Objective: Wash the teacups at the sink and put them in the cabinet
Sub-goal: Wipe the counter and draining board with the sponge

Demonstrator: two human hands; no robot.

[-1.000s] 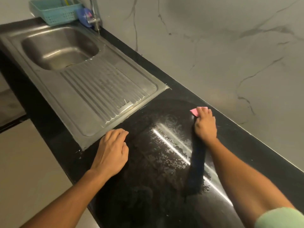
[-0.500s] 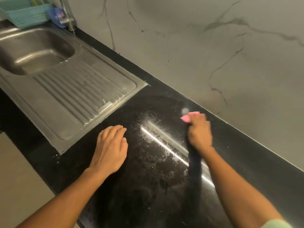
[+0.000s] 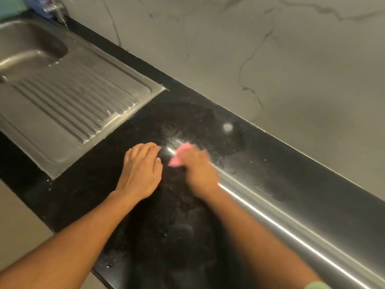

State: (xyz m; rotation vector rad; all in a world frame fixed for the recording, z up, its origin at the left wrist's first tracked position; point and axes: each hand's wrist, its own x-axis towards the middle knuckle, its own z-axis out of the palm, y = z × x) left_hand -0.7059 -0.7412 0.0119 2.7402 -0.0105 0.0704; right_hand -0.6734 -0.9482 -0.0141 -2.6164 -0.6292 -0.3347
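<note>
In the head view, your left hand (image 3: 141, 170) lies flat, fingers relaxed, on the wet black counter (image 3: 270, 163). Just right of it, your right hand (image 3: 200, 170) bears on a pink cloth (image 3: 179, 155), its grip too blurred to tell. No teacups show. Washing looks finished, but storing them is unconfirmed.

We see a tabletop (image 3: 270, 163) of black polished stone. It is glossy enough to mirror a long bright streak of light, finely speckled, and filmed in places with pale, dull smears. The sink (image 3: 87, 44) and its ribbed drainboard (image 3: 68, 105) are brushed stainless steel, satin rather than mirror-bright, with soft highlights along the ridges. The wall (image 3: 281, 59) looks like a grey marble-patterned slab, smooth and matt, crossed by thin dark veins. The pink piece (image 3: 180, 155) that the right hand (image 3: 201, 172) holds looks soft and matt; through the blur we cannot tell cloth from sponge.
</note>
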